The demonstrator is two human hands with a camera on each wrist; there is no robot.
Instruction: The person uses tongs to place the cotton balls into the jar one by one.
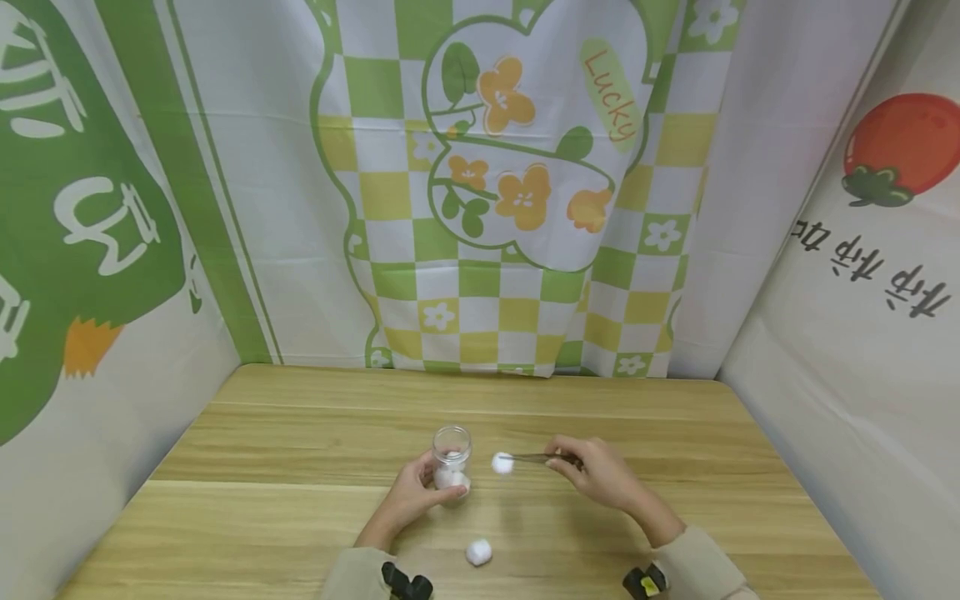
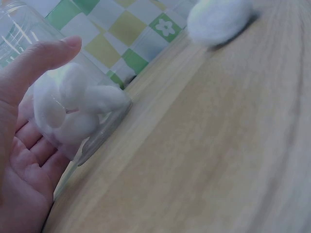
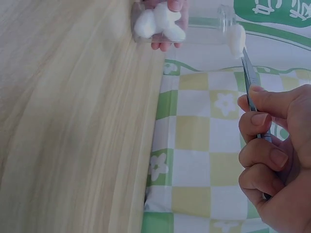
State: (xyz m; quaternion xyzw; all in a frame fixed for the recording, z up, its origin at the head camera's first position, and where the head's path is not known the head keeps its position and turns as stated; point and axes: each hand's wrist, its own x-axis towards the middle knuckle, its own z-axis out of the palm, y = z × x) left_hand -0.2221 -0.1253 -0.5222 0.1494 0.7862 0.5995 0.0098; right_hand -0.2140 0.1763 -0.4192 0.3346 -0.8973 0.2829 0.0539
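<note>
A small clear glass jar [image 1: 452, 457] stands on the wooden table [image 1: 300, 517] with several white cotton balls [image 2: 73, 109] in its bottom. My left hand [image 1: 415, 493] grips the jar low down, fingers and thumb curled round it. My right hand [image 1: 600, 475] pinches metal tweezers [image 1: 536, 458], whose tips clamp a cotton ball [image 1: 502, 463] in the air just right of the jar, near its rim. In the right wrist view the tweezers [image 3: 250, 82] reach toward the jar [image 3: 194, 29]. Another cotton ball [image 1: 478, 552] lies loose on the table in front of the jar.
Printed cloth walls enclose the table on three sides: a green and yellow checked sheet [image 1: 510, 275] behind, a green one [image 1: 82, 250] at left, a white one with a tomato [image 1: 900, 150] at right. Bare wood stretches to both sides.
</note>
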